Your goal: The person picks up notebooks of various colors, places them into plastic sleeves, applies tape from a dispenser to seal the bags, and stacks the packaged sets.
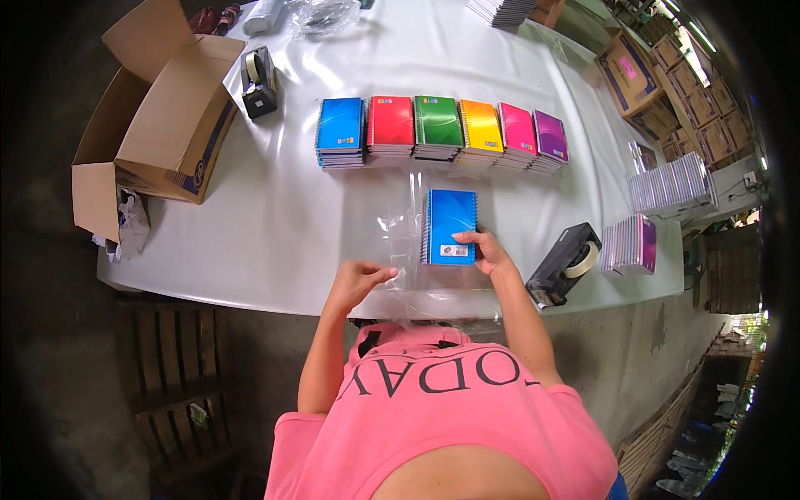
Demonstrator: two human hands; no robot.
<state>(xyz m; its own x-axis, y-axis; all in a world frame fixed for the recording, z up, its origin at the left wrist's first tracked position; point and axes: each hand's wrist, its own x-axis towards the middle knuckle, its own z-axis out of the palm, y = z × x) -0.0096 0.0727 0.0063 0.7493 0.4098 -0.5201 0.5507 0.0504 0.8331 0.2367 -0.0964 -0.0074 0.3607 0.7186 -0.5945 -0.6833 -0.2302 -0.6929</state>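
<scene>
A blue spiral notebook (451, 218), with a small white label near its lower edge, lies in front of me near the table's front edge. My right hand (488, 252) grips its lower right side, thumb on top of the cover and the other fingers partly hidden. It may be a stack; the depth below the top cover is hard to tell. Clear plastic film (404, 242) spreads to the left of the notebook and below it. My left hand (365, 282) is closed in a pinch at the film's near left edge, apart from the notebook.
Beyond stand notebook stacks in blue (340, 125), red (391, 123), green (437, 121), yellow (480, 125), pink (518, 129) and purple (550, 133). Black tape dispensers sit at right (560, 271) and far left (260, 93). An open carton (171, 150) stands left; more notebooks (629, 246) stand right.
</scene>
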